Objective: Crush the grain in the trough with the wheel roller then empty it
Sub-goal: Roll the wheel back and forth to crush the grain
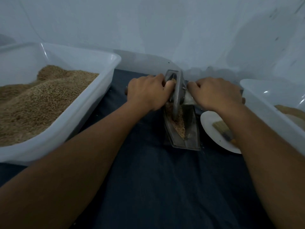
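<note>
Standing upright in the narrow grey metal trough (181, 129) of tan crushed grain (177, 123), the grey metal wheel roller (178, 95) is gripped by its side handles, left hand (146, 93) and right hand (216, 93) curled round them.

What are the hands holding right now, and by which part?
Both hold the wheel roller by its axle handle: left hand grips the left end, right hand the right end, wheel standing in the trough.

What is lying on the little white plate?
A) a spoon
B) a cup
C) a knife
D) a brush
D: a brush with pale bristles lies on the plate, beside the trough.
</note>
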Demonstrator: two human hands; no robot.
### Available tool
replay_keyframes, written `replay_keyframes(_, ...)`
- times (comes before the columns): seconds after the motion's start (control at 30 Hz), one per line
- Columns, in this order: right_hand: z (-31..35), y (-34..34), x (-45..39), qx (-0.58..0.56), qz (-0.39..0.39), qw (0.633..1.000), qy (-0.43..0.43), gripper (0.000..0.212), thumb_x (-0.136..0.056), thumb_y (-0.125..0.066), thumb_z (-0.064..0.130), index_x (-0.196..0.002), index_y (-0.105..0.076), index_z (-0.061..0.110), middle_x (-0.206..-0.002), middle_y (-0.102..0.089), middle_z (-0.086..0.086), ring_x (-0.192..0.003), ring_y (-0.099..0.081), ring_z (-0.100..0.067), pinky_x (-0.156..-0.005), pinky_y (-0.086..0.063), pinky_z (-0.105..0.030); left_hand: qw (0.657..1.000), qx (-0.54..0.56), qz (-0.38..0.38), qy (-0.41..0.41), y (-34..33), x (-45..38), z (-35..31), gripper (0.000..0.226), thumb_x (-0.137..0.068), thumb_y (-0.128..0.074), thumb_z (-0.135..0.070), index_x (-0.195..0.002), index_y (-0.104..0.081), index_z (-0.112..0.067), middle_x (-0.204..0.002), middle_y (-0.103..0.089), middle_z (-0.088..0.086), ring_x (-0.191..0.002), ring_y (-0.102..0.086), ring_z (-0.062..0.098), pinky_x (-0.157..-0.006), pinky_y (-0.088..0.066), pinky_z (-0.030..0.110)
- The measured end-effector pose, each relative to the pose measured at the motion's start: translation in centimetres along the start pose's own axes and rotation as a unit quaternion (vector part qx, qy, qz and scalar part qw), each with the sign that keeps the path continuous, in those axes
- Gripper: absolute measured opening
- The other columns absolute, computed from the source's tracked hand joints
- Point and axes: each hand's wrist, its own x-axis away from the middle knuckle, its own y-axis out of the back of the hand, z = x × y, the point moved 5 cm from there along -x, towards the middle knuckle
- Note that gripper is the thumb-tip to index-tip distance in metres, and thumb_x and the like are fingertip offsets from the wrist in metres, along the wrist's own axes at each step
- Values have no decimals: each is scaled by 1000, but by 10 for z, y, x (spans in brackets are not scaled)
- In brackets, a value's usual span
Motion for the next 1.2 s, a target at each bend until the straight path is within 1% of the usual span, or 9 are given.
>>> replay_keyframes(0.1,-5,-8,-9,-20,5,1000,10,55,-92,-22,60,-67,-56,24,-66,-50,3,-56,-42,-16,-52,-25,-26,1000,-13,5,10,-4,-7,0,56,-89,-12,-61,-92,-54,-25,-89,-64,5,-72,-50,25,-65,-37,39)
replay_keyframes(0.17,-8,-14,-15,-37,12,999,12,57,-91,-22,61,-66,-57,24,-67,-52,2,-58,-44,-17,-52,-27,-27,1000,-19,9,9,-5,-12,0,51,-90,-14,-60,-87,-50,-26,-87,-64,6,-71,-50,26,-64,-35,39)
replay_keyframes(0.37,-18,-31,-33,-83,36,996,-8,55,-87,-28,62,-73,-63,22,-70,-54,6,-61,-46,-15,-53,-28,-27,999,-44,11,6,-11,-31,-1,52,-90,-15,-61,-95,-53,-25,-93,-64,7,-73,-48,27,-62,-31,38)
replay_keyframes(0.47,-20,-36,-40,-102,52,993,-16,54,-88,-30,61,-75,-64,20,-73,-57,3,-63,-49,-19,-53,-28,-28,999,-50,7,8,-12,-38,-3,53,-89,-15,-63,-94,-52,-26,-88,-60,4,-72,-46,26,-61,-29,37)
replay_keyframes(0.6,-23,-39,-47,-134,59,989,-23,54,-89,-33,59,-80,-66,18,-76,-61,-1,-66,-52,-21,-55,-31,-29,998,-58,4,8,-14,-47,-4,58,-90,-17,-64,-101,-58,-25,-94,-64,6,-74,-46,25,-66,-32,38)
replay_keyframes(0.8,-16,-31,-57,-106,33,994,-17,53,-89,-34,57,-70,-62,17,-72,-58,-2,-63,-51,-21,-53,-29,-29,999,-33,16,30,-19,-53,6,56,-91,-17,-62,-101,-57,-25,-96,-63,6,-76,-46,27,-67,-31,39)
replay_keyframes(0.97,-11,-26,-69,-79,24,997,-14,49,-86,-37,56,-72,-64,18,-71,-58,-1,-62,-50,-20,-53,-27,-28,999,-11,18,47,-22,-51,14,48,-90,-15,-61,-92,-50,-28,-87,-53,1,-76,-47,26,-66,-32,38)
replay_keyframes(1.1,-15,-31,-71,-100,17,994,-29,49,-85,-38,58,-74,-66,19,-71,-57,3,-61,-48,-17,-53,-26,-28,999,-16,10,45,-22,-56,12,49,-89,-16,-60,-93,-52,-26,-94,-61,6,-77,-47,26,-67,-32,39)
replay_keyframes(1.2,-22,-38,-74,-120,38,991,-44,49,-85,-38,58,-79,-68,19,-74,-57,4,-63,-47,-15,-53,-26,-28,999,-26,12,42,-22,-62,8,51,-89,-19,-61,-98,-56,-25,-98,-63,6,-78,-46,26,-68,-30,39)
